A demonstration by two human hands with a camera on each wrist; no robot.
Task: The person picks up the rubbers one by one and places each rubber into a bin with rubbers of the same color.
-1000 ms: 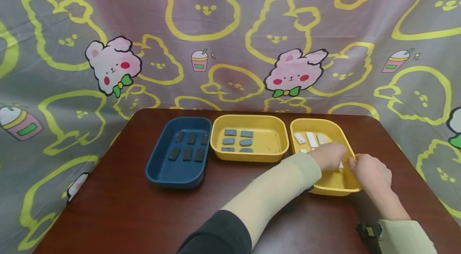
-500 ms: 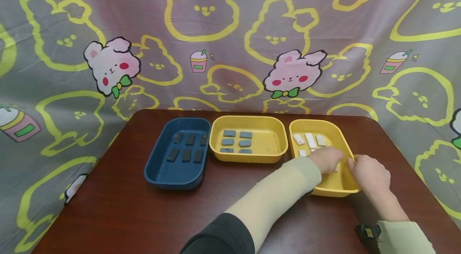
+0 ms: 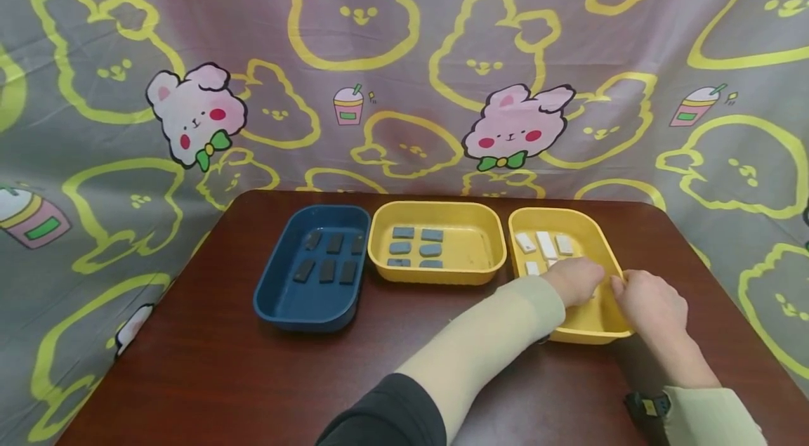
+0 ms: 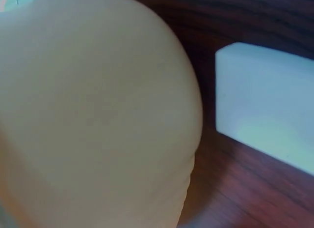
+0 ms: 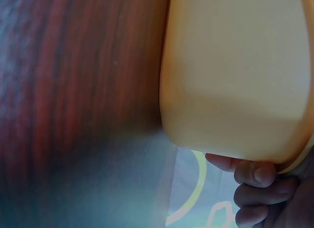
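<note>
My left hand (image 3: pixel 576 280) reaches down into the right-hand yellow bin (image 3: pixel 588 337), its fingertips hidden behind the back of the hand; I cannot tell whether they pinch a piece. Small white rectangular pieces (image 3: pixel 546 245) lie beyond it on the bin floor. With thumb and curled fingers, my right hand (image 3: pixel 654 302) grips the bin's right rim. The right wrist view shows those fingers (image 5: pixel 257 174) against the outside of the bin wall (image 5: pixel 235 80). In the left wrist view a pale block (image 4: pixel 265 105) lies over dark wood, beside a large smooth beige shape (image 4: pixel 98 100).
A middle yellow bin (image 3: pixel 436 277) holds several blue-grey pieces (image 3: pixel 432 249). Left of it stands a blue bin (image 3: pixel 303 323) with several dark pieces (image 3: pixel 327 270). All stand on a brown wooden table (image 3: pixel 240 383) before a rabbit-print curtain (image 3: pixel 404 95).
My left hand has shifted slightly toward me and lower inside the bin, uncovering more of the white pieces behind it. The right hand keeps its grip on the rim.
</note>
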